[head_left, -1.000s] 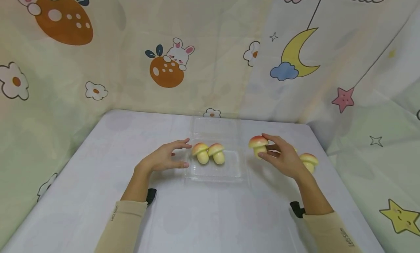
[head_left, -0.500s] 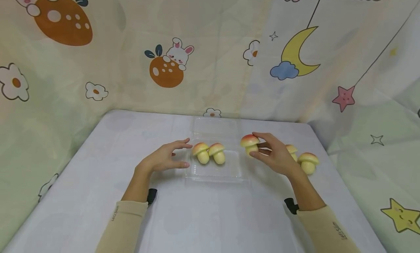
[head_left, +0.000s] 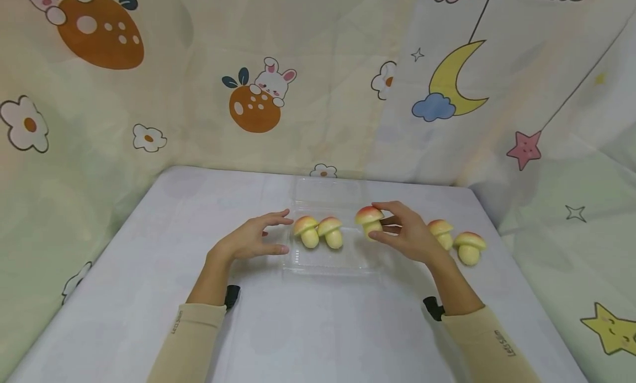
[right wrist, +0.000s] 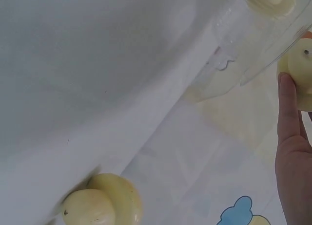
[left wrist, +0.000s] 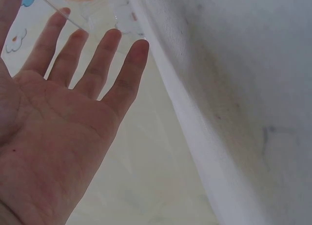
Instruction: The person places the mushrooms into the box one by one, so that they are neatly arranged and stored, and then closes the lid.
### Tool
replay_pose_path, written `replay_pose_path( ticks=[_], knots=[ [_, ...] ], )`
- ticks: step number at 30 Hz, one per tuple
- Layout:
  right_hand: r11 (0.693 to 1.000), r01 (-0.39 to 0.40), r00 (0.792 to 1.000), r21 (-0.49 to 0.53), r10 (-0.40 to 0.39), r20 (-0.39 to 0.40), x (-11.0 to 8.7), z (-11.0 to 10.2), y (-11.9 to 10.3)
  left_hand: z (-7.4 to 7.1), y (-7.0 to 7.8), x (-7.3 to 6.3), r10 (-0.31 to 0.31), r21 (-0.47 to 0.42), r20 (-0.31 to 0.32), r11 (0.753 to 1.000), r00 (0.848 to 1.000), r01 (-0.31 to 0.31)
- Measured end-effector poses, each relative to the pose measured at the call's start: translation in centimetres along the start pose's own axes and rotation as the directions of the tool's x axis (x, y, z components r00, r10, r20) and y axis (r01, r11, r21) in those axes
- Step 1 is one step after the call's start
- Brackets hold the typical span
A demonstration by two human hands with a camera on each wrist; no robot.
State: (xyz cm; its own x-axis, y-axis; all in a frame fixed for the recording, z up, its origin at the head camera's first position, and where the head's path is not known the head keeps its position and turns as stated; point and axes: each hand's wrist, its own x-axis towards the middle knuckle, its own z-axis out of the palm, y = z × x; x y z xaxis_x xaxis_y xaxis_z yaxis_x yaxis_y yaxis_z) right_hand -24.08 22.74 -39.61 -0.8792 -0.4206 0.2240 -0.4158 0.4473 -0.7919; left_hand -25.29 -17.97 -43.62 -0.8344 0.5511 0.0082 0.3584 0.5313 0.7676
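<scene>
My right hand [head_left: 409, 234] pinches a toy mushroom [head_left: 369, 217] with a red-and-yellow cap and pale stem, over the right side of a clear plastic clamshell box [head_left: 350, 259]. In the right wrist view, only part of that held mushroom [right wrist: 298, 66] shows, at the right edge. Two similar mushrooms, one at left [head_left: 306, 232] and its neighbour [head_left: 331, 233], lie side by side in the box's near half. My left hand [head_left: 248, 239] is by the box's left edge, fingers spread and holding nothing; whether it touches the box I cannot tell.
To the right of the box, behind my right wrist, two more mushrooms, a nearer one [head_left: 469, 247] and a farther one [head_left: 441, 233], lie on the white table [head_left: 308, 322]. The box's lid [head_left: 328, 191] lies folded back. Printed cloth [head_left: 328, 107] hangs behind the table.
My right hand has moved left with its mushroom, from beside the box to over its right side. Both table mushrooms at right are now more fully visible. My left hand stays in place.
</scene>
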Motion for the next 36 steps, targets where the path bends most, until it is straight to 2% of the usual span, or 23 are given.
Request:
replay_pose_path(
  ticks=[10,18,26,36],
  knots=[
    [1.0,-0.028,0.999,-0.011,0.029,0.042,0.6,1.0,0.0,0.0,-0.1,0.0,-0.011,0.01,0.003,1.0,1.0,0.011],
    [1.0,-0.013,0.998,-0.021,0.014,0.069,1.4,1.8,-0.6,-0.1,-0.2,-0.1,-0.015,0.009,-0.002,1.0,1.0,0.015],
    [0.997,-0.015,0.994,-0.073,0.023,0.104,1.7,2.3,-0.1,0.0,-0.1,-0.1,-0.011,0.006,0.003,1.0,1.0,0.011],
    [0.988,-0.012,0.991,-0.156,0.033,0.133,2.0,2.6,-0.7,0.0,0.1,0.1,-0.013,0.005,0.0,1.0,1.0,0.013]
  ],
)
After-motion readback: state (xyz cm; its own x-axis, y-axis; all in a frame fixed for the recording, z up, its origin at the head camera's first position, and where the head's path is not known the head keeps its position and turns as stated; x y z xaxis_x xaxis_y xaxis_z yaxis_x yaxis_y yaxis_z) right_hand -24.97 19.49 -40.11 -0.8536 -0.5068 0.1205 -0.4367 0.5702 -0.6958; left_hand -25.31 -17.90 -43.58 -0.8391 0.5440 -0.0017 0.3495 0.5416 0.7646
